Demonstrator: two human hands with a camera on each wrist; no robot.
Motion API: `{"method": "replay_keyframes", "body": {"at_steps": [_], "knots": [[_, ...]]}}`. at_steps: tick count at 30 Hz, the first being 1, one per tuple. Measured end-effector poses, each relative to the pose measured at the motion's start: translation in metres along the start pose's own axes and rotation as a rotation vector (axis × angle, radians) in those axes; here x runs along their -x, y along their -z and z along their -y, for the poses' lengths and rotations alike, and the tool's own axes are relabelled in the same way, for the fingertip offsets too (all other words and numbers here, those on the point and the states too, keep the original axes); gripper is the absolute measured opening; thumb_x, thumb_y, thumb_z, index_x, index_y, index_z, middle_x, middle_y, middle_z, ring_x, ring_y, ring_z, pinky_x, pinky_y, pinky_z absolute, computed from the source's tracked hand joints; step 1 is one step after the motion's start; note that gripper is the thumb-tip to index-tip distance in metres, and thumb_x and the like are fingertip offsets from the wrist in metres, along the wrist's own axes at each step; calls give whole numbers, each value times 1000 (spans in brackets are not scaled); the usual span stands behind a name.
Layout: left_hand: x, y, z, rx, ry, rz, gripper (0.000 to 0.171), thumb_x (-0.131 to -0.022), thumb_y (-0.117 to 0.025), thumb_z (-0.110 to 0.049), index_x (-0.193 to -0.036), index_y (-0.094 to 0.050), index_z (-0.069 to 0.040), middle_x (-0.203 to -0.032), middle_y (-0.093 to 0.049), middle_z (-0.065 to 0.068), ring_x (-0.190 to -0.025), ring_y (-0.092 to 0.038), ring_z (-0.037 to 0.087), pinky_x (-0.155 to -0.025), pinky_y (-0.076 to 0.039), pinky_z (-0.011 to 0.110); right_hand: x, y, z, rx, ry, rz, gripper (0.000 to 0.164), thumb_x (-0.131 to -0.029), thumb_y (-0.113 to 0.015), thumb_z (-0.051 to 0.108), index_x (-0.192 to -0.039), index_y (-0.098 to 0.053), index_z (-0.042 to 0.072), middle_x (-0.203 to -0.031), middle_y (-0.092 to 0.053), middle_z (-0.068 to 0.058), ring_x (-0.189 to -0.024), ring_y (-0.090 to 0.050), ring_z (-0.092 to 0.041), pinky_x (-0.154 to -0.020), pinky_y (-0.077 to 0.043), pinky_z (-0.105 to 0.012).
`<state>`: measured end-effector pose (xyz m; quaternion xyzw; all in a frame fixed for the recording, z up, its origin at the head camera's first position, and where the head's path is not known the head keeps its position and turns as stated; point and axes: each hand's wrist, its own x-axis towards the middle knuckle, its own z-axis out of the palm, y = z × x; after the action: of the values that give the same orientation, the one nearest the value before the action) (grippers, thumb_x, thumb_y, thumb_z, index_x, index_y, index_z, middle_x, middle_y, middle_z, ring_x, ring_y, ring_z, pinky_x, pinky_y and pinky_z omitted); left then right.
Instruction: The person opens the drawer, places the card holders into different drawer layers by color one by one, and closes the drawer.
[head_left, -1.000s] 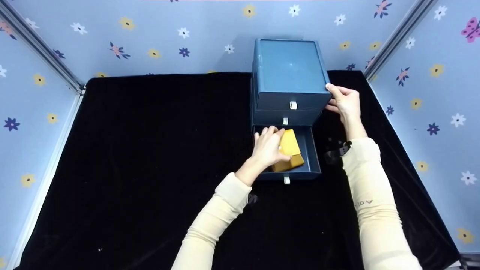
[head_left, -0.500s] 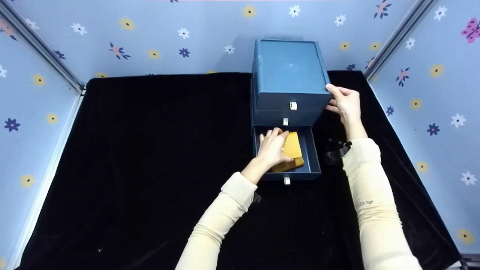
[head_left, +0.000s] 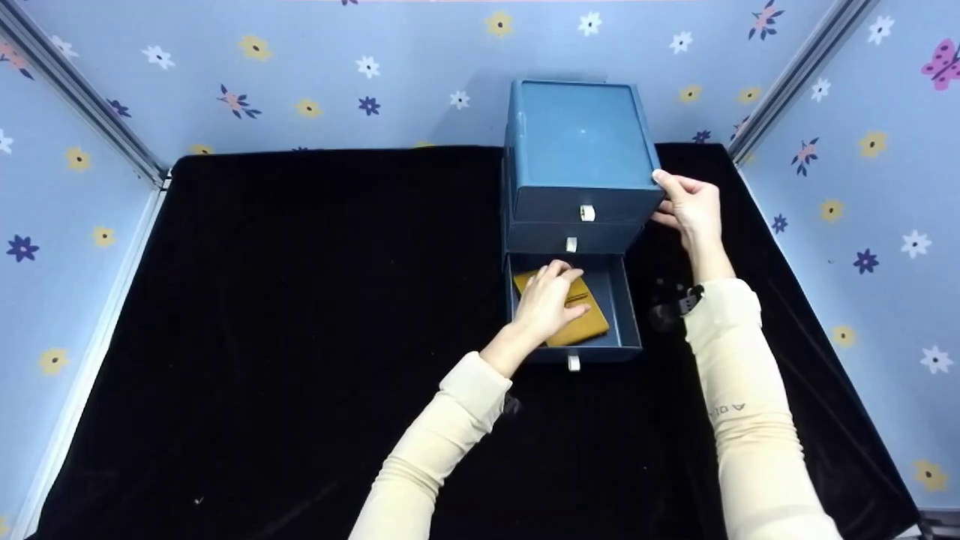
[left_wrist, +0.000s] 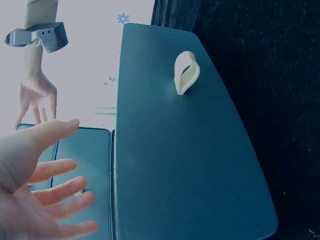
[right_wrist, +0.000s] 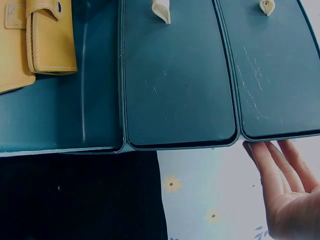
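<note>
A yellow leather wallet (head_left: 589, 324) with a snap flap lies flat in the pulled-out bottom drawer (head_left: 619, 296) of a blue drawer cabinet (head_left: 585, 135). My left hand (head_left: 541, 304) is over the wallet and hides its left part. In the left wrist view the fingers of the left hand (left_wrist: 35, 192) are spread, with nothing in them. The right wrist view shows the wallet (right_wrist: 52, 42) folded, its snap at the top. My right hand (head_left: 694, 210) steadies the cabinet's right side: its thumb is at the top front corner, and its straight fingers (right_wrist: 275, 167) touch the side wall.
Both upper drawers, the top one (head_left: 547, 204) and the middle one (head_left: 544, 236), are pushed in and carry white pull loops. Black cloth (head_left: 300, 315) covers the table. Flowered blue panels (head_left: 420, 75) stand at the back and sides.
The wallet's bright yellow part, earlier tilted up in my left hand, now lies down in the drawer. The left fingers have let go of it. The right hand has stayed on the cabinet.
</note>
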<state>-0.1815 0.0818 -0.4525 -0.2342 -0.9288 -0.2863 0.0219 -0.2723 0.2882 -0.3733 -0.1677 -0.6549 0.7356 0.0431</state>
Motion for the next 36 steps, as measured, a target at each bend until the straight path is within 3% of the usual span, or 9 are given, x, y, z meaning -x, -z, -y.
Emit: {"method": "replay_keyframes", "body": {"at_steps": [18, 28, 36], "knots": [[30, -12, -8, 199, -67, -154, 39, -80, -65, -28, -109, -60, -3, -99, -60, 6, -86, -58, 15, -74, -46, 21, 0, -1, 0, 15, 5, -15, 28, -68, -76, 22, -86, -66, 4, -74, -64, -5, -61, -64, -16, -54, -51, -28], [51, -23, -14, 282, -125, -183, 30, -81, -64, -26, -96, -64, 0, -81, -64, 5, -66, -58, 11, -62, -44, 15, 0, 0, 0, 25, 3, -18, 35, -68, -76, 23, -93, -65, 1, -75, -63, -5, -62, -64, -16, -54, -51, -27], [68, -37, -14, 329, -91, -155, 26, -82, -62, -28, -89, -65, -2, -72, -63, 3, -57, -54, 5, -54, -41, 10, 1, -1, 0, 9, 7, -9, 23, -69, -76, 22, -82, -66, 5, -70, -63, -4, -59, -64, -16, -53, -51, -27]]}}
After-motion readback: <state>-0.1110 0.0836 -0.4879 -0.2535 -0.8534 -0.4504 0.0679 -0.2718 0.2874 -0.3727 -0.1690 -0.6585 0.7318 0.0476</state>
